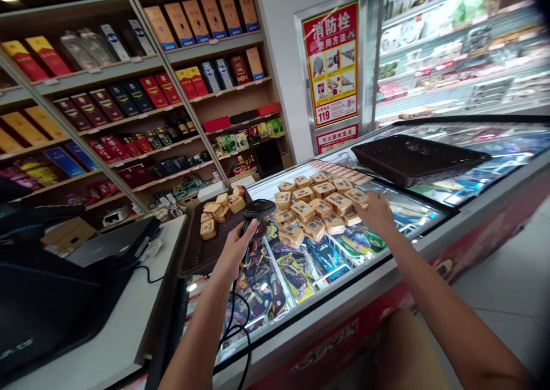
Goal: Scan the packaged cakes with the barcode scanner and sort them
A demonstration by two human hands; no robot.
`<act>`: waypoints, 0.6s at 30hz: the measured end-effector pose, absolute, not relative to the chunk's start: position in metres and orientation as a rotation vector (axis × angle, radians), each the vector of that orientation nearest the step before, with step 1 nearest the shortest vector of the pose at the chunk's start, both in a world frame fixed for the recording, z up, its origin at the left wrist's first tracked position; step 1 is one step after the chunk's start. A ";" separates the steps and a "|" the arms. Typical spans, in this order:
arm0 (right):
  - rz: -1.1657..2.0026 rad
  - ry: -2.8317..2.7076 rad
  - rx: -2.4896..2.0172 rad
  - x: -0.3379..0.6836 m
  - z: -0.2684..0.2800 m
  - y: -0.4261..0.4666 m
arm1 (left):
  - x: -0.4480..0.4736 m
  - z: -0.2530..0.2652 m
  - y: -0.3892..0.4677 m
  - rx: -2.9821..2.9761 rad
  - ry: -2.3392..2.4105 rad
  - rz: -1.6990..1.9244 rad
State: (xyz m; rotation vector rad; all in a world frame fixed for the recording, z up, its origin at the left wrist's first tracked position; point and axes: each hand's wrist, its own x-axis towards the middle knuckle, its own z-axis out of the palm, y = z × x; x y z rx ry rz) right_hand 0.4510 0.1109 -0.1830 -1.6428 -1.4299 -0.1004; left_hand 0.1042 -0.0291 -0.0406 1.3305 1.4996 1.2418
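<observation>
My left hand (pixel 241 242) is wrapped round the handle of a black barcode scanner (pixel 258 208), its head above the freezer's glass top and its cable hanging down. Several small tan packages with barcode labels (pixel 321 202) lie in rows on the glass. At the right end of these rows, my right hand (pixel 374 211) has its fingers at the edge of a package (pixel 356 196). Whether those fingers grip it or only touch it is hard to make out. More tan packages (pixel 219 209) lie in a dark woven tray (pixel 193 247) to the left.
A second dark woven tray (pixel 416 155) sits farther right on the chest freezer (pixel 344 270), which holds colourful packs under glass. On the left stands a white counter (pixel 158 287) with black equipment. Shelves of boxes (pixel 137 92) and a lit refrigerated display (pixel 455 46) are behind.
</observation>
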 end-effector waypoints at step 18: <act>0.163 -2.326 -1.196 0.105 -0.094 0.112 | -0.072 -0.072 -0.067 0.777 1.584 1.727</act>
